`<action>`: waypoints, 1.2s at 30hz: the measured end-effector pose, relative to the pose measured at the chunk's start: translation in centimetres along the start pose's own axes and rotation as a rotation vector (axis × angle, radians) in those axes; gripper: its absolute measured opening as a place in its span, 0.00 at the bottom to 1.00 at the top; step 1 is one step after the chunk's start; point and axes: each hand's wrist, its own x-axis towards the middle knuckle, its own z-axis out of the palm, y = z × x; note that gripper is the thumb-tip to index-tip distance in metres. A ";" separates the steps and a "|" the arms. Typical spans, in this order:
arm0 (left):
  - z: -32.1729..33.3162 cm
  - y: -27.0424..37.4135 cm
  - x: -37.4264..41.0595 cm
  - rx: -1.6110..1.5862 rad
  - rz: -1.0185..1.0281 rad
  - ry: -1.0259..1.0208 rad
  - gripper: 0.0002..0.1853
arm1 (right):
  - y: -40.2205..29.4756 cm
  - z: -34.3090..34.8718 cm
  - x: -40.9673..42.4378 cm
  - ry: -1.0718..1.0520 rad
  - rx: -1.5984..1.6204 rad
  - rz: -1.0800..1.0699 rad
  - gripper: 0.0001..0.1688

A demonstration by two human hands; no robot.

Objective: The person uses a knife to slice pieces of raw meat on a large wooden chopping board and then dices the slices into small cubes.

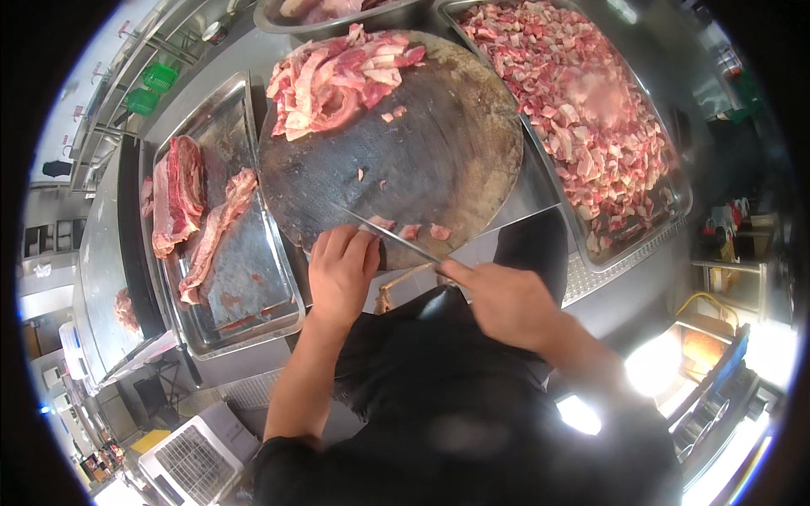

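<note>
My right hand [509, 300] grips the handle of a knife [405, 242], whose blade reaches up and left over the near part of a round chopping block [455, 152]. Beside the blade, my left hand [342, 269] rests at the block's near edge with fingers curled; whether a piece of meat lies under the fingertips is hidden. Several small cut pieces of meat [410, 231] lie along the near edge, just beyond the blade. A heap of raw meat strips [335, 85] covers the far left of the block, and a few scraps [361, 174] lie mid-block.
Left of the block, a metal tray [297, 316] holds a thick slab of meat [180, 196] and a long strip [218, 237]. At the right, another metal tray [680, 205] is heaped with diced meat [588, 120]. A metal basin [269, 22] with meat stands beyond the block.
</note>
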 end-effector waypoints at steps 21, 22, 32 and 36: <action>1.3 -10.1 15.0 0.283 -0.116 0.316 0.21 | 14.8 -8.1 -7.5 0.707 0.587 0.843 0.33; 1.3 -10.4 15.9 0.270 -0.162 0.252 0.21 | 14.9 -8.2 -8.2 0.777 0.621 0.839 0.33; -6.6 -2.6 19.5 -0.529 -0.393 0.126 0.19 | 8.7 -4.6 -7.3 0.602 0.803 0.734 0.33; -8.3 0.8 16.5 -0.453 -0.387 -0.034 0.17 | 6.2 -4.6 -5.2 0.448 0.739 0.628 0.31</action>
